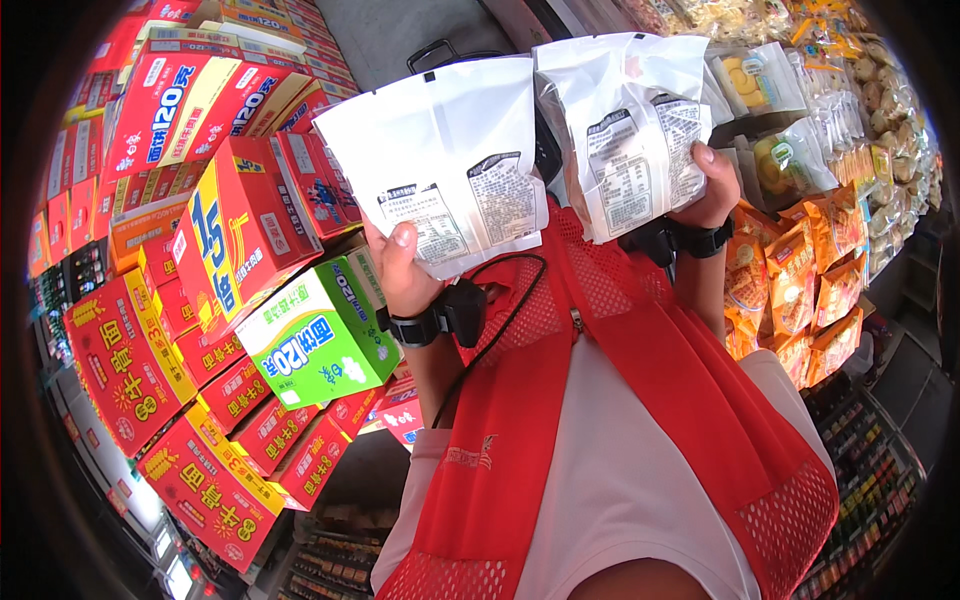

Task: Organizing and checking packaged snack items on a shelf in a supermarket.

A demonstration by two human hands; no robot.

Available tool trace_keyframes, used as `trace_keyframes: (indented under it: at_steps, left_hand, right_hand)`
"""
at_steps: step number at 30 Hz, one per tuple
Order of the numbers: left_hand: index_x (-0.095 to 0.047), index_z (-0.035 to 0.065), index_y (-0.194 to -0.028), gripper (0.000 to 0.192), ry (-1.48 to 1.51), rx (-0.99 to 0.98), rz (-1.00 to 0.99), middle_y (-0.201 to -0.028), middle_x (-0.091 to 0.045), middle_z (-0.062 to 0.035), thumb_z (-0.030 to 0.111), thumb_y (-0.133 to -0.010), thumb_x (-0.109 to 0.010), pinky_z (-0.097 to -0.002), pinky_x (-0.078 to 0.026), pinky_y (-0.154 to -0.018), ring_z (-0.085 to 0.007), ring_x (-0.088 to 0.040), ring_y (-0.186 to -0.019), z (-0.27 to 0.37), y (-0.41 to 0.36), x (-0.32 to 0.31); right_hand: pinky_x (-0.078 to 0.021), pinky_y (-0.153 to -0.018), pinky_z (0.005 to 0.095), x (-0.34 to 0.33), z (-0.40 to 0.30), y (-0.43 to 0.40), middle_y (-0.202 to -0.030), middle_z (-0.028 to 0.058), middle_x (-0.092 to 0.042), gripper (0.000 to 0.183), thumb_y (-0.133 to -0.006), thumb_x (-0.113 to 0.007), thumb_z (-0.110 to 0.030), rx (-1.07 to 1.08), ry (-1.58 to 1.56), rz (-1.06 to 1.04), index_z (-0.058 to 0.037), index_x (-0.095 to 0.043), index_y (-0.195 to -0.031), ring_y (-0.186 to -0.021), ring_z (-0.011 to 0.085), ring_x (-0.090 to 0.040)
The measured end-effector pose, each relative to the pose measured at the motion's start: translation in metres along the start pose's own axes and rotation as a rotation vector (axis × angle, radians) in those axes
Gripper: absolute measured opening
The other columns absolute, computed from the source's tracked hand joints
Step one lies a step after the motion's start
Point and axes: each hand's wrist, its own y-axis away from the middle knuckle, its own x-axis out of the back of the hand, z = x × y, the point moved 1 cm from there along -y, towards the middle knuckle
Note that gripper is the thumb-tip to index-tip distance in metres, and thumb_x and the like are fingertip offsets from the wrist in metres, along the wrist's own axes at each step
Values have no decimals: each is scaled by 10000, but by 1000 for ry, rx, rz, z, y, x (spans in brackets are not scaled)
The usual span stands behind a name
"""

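My left hand (403,270) grips the lower left corner of a white plastic food packet (450,135), its thumb across the printed face. In my right hand (714,187) is a second white plastic packet (622,82), held by its right edge with the thumb in front. The two packets stand side by side before my chest, their upper edges close together. Both show printed panels with small text. Most of my fingers are hidden behind the packets. A black strap with a device sits on each wrist.
At left are stacked red noodle cartons (127,360) and a green carton (322,337). Orange snack bags (791,277) and clear bags with yellow food (757,79) fill a display at right. Grey floor (375,37) shows at the top; shelves of goods (862,465) stand at lower right.
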Motion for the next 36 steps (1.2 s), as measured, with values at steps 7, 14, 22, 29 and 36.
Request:
trace_keyframes:
  at_steps: [7,14,22,29,36]
  left_hand:
    - [-320,-39,-1198,608,39,20,-37,-1136,-448,-189,338,-741,-458,-420,-376,-859,-326,-467,-1015,1,-2,-4]
    - [-323,-33,-1200,611,-33,6,-3,-1135,-450,-187,345,-738,-457,-421,-377,-858,-324,-469,-1012,3,-2,-9]
    - [-320,-33,-1199,592,-6,-4,3,-1126,-455,-189,305,-731,-450,-413,-379,-861,-319,-473,-1010,0,-2,-5]
    - [-270,-19,-1225,601,-63,-2,-15,-1138,-435,-185,270,-728,-447,-417,-380,-861,-317,-467,-1015,2,0,-10]
    - [-256,-14,-1230,589,-53,-7,-22,-1141,-429,-182,247,-736,-440,-418,-380,-862,-313,-465,-1018,3,2,-10]
  right_hand:
    - [-428,-778,313,2,0,-2,-1046,176,-517,522,-730,-469,-260,14,-21,9,58,-379,-1134,-902,248,-541]
    - [-436,-766,316,1,-2,-2,-1038,174,-522,526,-728,-472,-270,6,-18,0,55,-384,-1132,-893,246,-546]
    - [-434,-767,314,2,0,-3,-1037,175,-523,518,-731,-469,-281,9,-16,28,58,-402,-1118,-887,251,-548]
    - [-425,-777,316,6,-2,0,-1049,184,-519,522,-737,-461,-278,46,-55,-10,70,-396,-1122,-897,256,-543]
    - [-423,-789,320,7,-2,2,-1064,195,-511,524,-735,-460,-262,29,-84,-28,74,-391,-1130,-917,259,-538]
